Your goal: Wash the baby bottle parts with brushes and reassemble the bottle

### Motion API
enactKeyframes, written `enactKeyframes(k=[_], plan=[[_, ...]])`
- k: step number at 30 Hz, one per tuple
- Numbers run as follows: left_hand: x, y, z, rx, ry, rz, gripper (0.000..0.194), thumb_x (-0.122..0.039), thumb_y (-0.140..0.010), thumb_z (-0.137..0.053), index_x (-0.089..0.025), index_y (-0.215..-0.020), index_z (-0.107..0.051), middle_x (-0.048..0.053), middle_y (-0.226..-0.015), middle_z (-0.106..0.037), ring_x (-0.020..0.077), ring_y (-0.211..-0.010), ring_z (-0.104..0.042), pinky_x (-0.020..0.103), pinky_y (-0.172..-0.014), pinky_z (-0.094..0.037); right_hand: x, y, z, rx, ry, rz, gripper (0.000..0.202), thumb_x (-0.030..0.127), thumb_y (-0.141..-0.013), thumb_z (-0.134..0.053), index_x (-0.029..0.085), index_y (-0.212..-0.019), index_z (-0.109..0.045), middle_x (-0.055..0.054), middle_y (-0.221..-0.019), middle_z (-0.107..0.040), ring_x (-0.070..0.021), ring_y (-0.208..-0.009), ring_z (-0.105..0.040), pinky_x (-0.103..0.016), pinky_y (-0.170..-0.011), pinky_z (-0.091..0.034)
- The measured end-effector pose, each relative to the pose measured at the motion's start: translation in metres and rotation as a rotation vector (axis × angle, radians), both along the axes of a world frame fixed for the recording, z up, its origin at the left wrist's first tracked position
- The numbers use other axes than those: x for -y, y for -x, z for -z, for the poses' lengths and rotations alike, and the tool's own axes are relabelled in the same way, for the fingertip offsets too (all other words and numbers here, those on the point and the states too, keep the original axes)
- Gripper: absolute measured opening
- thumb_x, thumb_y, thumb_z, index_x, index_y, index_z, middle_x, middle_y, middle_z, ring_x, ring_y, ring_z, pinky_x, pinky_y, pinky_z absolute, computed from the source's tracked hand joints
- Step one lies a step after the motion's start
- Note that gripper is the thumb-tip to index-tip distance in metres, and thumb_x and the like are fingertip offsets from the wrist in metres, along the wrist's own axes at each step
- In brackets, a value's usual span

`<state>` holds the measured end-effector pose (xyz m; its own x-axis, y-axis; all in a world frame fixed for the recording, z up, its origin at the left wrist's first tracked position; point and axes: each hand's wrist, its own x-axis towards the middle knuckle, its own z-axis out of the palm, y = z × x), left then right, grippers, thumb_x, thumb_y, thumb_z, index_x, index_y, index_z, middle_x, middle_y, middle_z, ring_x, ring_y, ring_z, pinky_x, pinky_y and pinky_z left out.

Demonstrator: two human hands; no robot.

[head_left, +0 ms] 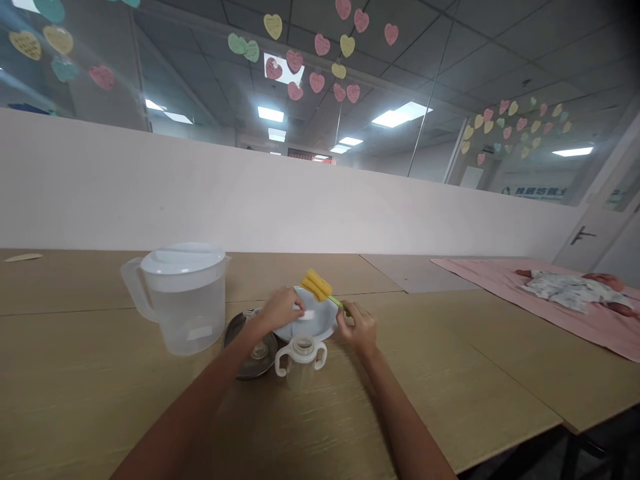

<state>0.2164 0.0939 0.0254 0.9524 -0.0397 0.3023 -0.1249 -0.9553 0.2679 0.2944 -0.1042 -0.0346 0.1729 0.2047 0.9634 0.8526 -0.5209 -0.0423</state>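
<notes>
My right hand (358,327) is closed around the thin green handle of a bottle brush (317,285) with a yellow sponge head. The head is tilted up to the left above a pale bowl (327,330). Over the bowl's left side, my left hand (284,309) has its fingers drawn together; what they hold, if anything, I cannot make out. A small white patch shows just below the fingertips. In front of the bowl stands a clear baby bottle (301,373), upright and uncapped, with a white two-handled collar. A dark metal pan or tray (245,363) lies partly under my left forearm.
A lidded translucent pitcher (187,303) stands to the left, its handle pointing left. On the right, a figure in patterned clothes (563,290) lies on a pink cloth (493,283). A low white wall (280,207) with glass above borders the wooden table (430,373).
</notes>
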Motion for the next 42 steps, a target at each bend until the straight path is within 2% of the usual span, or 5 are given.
enactKeyframes(k=[7,12,21,30,42], plan=[[0.001,0.025,-0.043,0.121,0.612,0.08,0.034,-0.042,-0.077,-0.054,-0.013,-0.091,-0.066,0.008,-0.096,-0.065,0.0196,-0.086,-0.06,0.029,-0.074,-0.047,-0.002,-0.002,0.002,-0.06,-0.1,-0.014,0.016,0.019,-0.081,-0.046,0.015,-0.08,-0.061,0.001,-0.056,-0.056,-0.0088,-0.051,-0.05,-0.02,-0.052,-0.037],[0.014,0.028,-0.045,0.204,0.842,0.004,0.033,-0.038,-0.079,-0.054,-0.012,-0.099,-0.062,0.008,-0.094,-0.065,0.0184,-0.086,-0.06,0.028,-0.075,-0.048,-0.003,-0.006,0.007,-0.033,-0.045,0.045,0.014,0.02,-0.08,-0.048,0.015,-0.079,-0.062,0.0,-0.057,-0.057,-0.0096,-0.052,-0.053,-0.021,-0.053,-0.038],[0.005,0.026,-0.036,0.412,0.208,-0.172,0.021,-0.026,-0.085,-0.045,-0.017,-0.091,-0.063,0.007,-0.099,-0.052,0.0191,-0.095,-0.053,0.034,-0.089,-0.042,-0.007,0.008,0.001,0.097,0.149,0.035,0.016,0.021,-0.081,-0.05,0.016,-0.084,-0.064,-0.002,-0.061,-0.06,-0.0108,-0.057,-0.055,-0.023,-0.055,-0.038],[0.0,0.053,-0.068,0.145,0.704,-0.032,0.036,-0.042,-0.08,-0.047,-0.014,-0.1,-0.059,0.005,-0.095,-0.064,0.0145,-0.077,-0.058,0.027,-0.073,-0.046,0.0,0.001,-0.003,-0.026,-0.062,0.081,0.018,0.02,-0.082,-0.047,0.015,-0.086,-0.064,0.0,-0.056,-0.055,-0.0098,-0.052,-0.052,-0.021,-0.053,-0.037],[-0.014,0.105,-0.083,-0.117,0.298,-0.062,0.044,-0.047,-0.085,-0.03,-0.019,-0.106,-0.057,0.004,-0.109,-0.06,0.0188,-0.096,-0.053,0.025,-0.082,-0.041,-0.003,0.002,0.002,-0.116,-0.07,0.09,0.019,0.023,-0.081,-0.047,0.015,-0.08,-0.064,-0.001,-0.06,-0.06,-0.0105,-0.055,-0.053,-0.021,-0.054,-0.034]])
